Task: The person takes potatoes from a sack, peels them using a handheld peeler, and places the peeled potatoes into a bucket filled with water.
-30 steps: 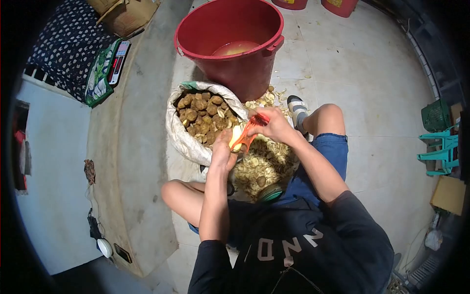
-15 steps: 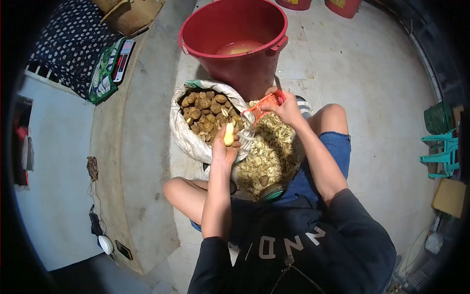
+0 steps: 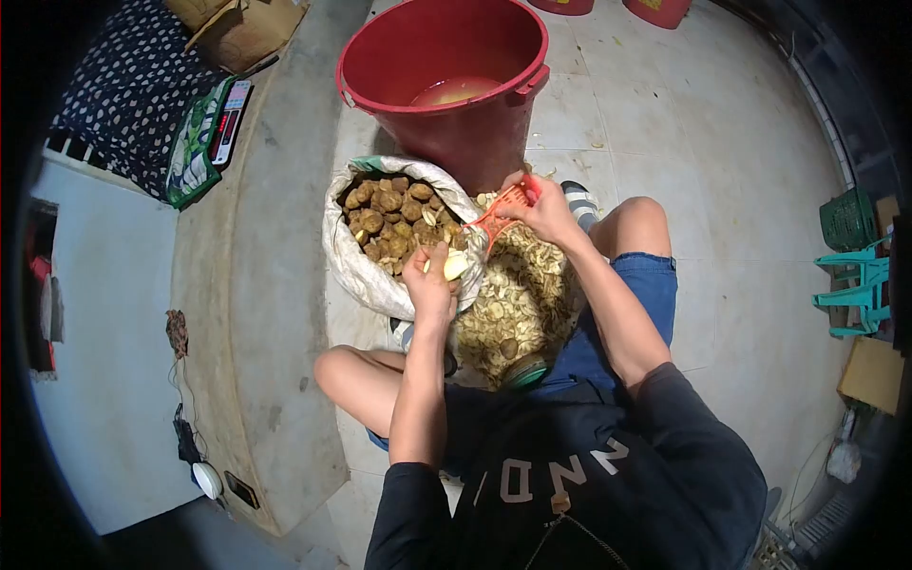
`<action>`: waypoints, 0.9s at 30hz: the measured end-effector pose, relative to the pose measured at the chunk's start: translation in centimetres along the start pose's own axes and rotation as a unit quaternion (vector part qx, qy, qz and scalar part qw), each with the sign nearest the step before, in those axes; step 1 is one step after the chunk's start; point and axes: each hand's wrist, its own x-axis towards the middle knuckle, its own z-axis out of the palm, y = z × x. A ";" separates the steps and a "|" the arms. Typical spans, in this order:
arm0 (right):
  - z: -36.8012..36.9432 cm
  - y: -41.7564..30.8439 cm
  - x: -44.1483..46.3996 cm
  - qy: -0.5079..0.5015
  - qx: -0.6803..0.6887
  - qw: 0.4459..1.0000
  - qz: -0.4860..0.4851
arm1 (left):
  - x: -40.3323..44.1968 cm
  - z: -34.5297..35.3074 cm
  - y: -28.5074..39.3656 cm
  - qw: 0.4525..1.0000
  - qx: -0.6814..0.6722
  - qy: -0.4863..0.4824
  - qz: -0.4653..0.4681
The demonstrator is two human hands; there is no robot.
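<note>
My left hand (image 3: pixel 427 287) is closed round a peeled, pale yellow potato (image 3: pixel 457 265) at the near right rim of a white woven sack (image 3: pixel 353 277). Brown unpeeled potatoes (image 3: pixel 389 220) fill the sack. In my right hand (image 3: pixel 549 214) is an orange-red peeler (image 3: pixel 494 217), its head close to the peeled potato; whether they touch I cannot tell. Below both hands, a wide heap of peelings (image 3: pixel 513 309) lies between my legs. One small brown potato (image 3: pixel 509 348) rests on its near part, beside a green rim (image 3: pixel 525 372).
A large red bucket (image 3: pixel 446 128) with some liquid and pale pieces inside stands just beyond the sack. Along the left runs a concrete ledge (image 3: pixel 271 237) bearing a scale (image 3: pixel 230 123) and a phone (image 3: pixel 241 489). Turquoise stools (image 3: pixel 860 285) are at the far right.
The peeled potato has turned from upright to slanting in my left hand. My right hand has brought the peeler slightly down and left, closer to it. The whole view has shifted a little.
</note>
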 end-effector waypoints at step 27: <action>0.1 -0.5 0.3 0.054 0.046 0.997 0.016 | 0.9 -1.5 -1.0 0.978 0.158 -0.095 0.097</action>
